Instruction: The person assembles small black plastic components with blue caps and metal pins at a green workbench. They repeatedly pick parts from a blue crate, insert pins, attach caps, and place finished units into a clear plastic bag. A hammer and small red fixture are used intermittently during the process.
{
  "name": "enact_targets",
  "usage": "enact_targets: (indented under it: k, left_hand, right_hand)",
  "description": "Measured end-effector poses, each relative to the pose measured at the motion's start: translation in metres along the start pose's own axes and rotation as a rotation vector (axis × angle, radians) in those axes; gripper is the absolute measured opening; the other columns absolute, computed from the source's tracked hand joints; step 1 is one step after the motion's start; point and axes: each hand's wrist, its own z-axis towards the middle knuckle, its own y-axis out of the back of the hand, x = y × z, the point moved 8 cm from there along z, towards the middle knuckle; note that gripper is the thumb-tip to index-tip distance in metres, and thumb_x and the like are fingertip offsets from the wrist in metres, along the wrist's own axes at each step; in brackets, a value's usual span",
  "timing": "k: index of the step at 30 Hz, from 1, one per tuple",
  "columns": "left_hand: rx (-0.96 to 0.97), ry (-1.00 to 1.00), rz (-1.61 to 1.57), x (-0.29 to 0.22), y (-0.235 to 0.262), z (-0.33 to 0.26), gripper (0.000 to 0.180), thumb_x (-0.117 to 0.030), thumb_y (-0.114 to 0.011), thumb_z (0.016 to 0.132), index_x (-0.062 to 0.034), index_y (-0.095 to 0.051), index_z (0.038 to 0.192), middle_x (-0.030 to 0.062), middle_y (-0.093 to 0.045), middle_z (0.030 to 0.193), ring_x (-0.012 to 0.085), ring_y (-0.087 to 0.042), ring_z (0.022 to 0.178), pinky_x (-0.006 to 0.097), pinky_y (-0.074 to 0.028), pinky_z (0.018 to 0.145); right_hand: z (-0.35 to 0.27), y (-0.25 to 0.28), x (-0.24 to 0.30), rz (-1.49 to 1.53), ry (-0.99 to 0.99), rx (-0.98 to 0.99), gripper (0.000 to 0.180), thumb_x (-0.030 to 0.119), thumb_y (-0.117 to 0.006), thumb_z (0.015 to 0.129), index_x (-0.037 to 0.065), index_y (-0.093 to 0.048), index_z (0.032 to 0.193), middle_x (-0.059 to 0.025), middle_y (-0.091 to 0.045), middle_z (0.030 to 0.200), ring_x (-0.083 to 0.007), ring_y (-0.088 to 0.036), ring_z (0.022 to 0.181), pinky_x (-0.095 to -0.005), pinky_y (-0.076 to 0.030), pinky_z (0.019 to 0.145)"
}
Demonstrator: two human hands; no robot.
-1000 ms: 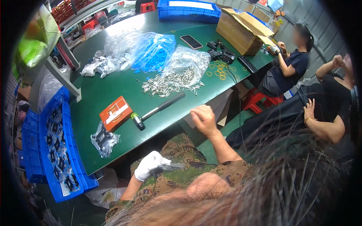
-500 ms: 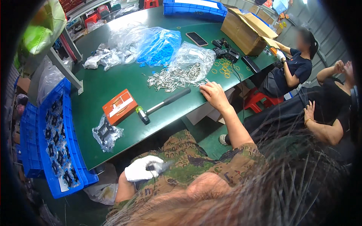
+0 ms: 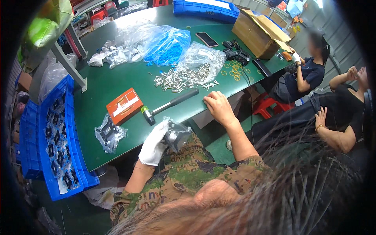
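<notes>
My left hand (image 3: 155,141), in a white glove, is closed on a dark part in a clear plastic bag (image 3: 178,137). It is held at the near table edge, above my lap. My bare right hand (image 3: 219,108) hovers over the same edge farther right, fingers curled together; whatever they pinch is too small to make out. Just beyond it lies a pile of small silver metal pins (image 3: 174,80). Between my hands and the pins rests a hammer (image 3: 172,103) with a black grip. An orange box (image 3: 124,106) and another bagged black part (image 3: 109,134) lie left of the hammer.
At left stands a blue crate (image 3: 84,166) of bagged black parts. A bag of blue pieces (image 3: 167,46), a phone (image 3: 206,39), yellow rubber bands (image 3: 235,72) and a cardboard box (image 3: 252,35) occupy the green table (image 3: 92,84). Two people sit at right.
My left hand has risen from my lap to the table edge, bringing the bagged part into plain view. My right hand has drawn back slightly from the pins.
</notes>
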Motion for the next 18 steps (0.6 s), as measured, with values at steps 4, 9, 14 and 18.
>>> enact_targets:
  k: [4,9,14,18]
  left_hand:
    - [0.203,0.02,0.075,0.006,-0.039,-0.002,0.068,-0.032,-0.071,0.094,-0.0008,-0.042,0.147,0.006,-0.062,0.127,0.0147,-0.062,0.113,0.033,-0.05,0.101]
    - [0.29,0.037,0.026,0.02,-0.046,-0.007,0.074,-0.03,-0.072,0.092,-0.0021,-0.038,0.151,0.0088,-0.057,0.138,0.0177,-0.058,0.122,0.036,-0.049,0.104]
    - [0.129,0.081,-0.122,0.022,-0.039,-0.016,0.068,-0.02,-0.066,0.098,-0.0014,-0.034,0.155,0.0105,-0.051,0.146,0.0194,-0.057,0.126,0.037,-0.049,0.105]
    - [0.246,0.026,-0.075,0.023,-0.037,-0.011,0.067,-0.017,-0.066,0.098,-0.001,-0.034,0.154,0.0105,-0.053,0.142,0.0187,-0.059,0.122,0.037,-0.052,0.103]
  right_hand:
    - [-0.016,0.005,0.003,-0.012,0.017,-0.061,0.019,0.012,-0.071,0.087,0.008,-0.072,0.105,-0.0059,-0.066,0.105,-0.0266,-0.061,0.103,-0.0398,-0.048,0.088]
    - [-0.026,0.017,-0.011,0.051,-0.082,-0.189,0.028,0.013,-0.072,0.087,0.008,-0.069,0.115,-0.0073,-0.068,0.115,-0.0277,-0.061,0.112,-0.0413,-0.046,0.091]
    - [-0.026,0.011,0.001,0.014,0.033,-0.132,0.036,0.019,-0.074,0.087,0.007,-0.067,0.12,-0.0076,-0.066,0.127,-0.0268,-0.058,0.122,-0.0419,-0.043,0.102]
    - [-0.036,-0.004,0.003,-0.081,0.089,-0.088,0.037,0.019,-0.073,0.088,0.009,-0.066,0.122,-0.0049,-0.064,0.13,-0.0251,-0.056,0.125,-0.0443,-0.041,0.106]
